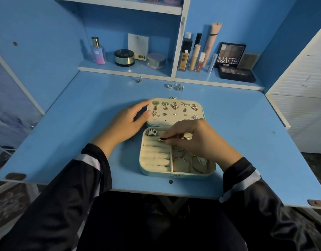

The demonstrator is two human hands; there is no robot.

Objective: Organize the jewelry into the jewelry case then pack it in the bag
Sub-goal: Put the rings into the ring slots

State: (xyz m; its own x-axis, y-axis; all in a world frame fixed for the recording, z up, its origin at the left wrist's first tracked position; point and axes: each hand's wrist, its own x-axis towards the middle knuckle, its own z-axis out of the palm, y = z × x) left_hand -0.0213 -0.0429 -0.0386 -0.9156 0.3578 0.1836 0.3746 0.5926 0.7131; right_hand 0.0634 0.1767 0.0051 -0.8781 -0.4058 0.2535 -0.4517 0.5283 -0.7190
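Here, right hand [197, 140] pinches a ring [162, 139] in the jewelry case [174, 175]; left hand [125, 122] rests slack against it.

A blue desk [80, 109] runs back to a low shelf [123, 69]. Left of the white divider [178, 48] stand a perfume bottle [98, 51], a black jar [124, 57] with a gold band, a card [139, 48] marked NUDE and a lilac compact [155, 60]. Right of it stand a foundation bottle [185, 55], a beige tube [194, 57], a red gloss [200, 62] and a tall pink tube [213, 40]. A MATTE palette [229, 55] leans upright behind a flat black palette [235, 74]. A white cabinet [301, 84] stands at the right
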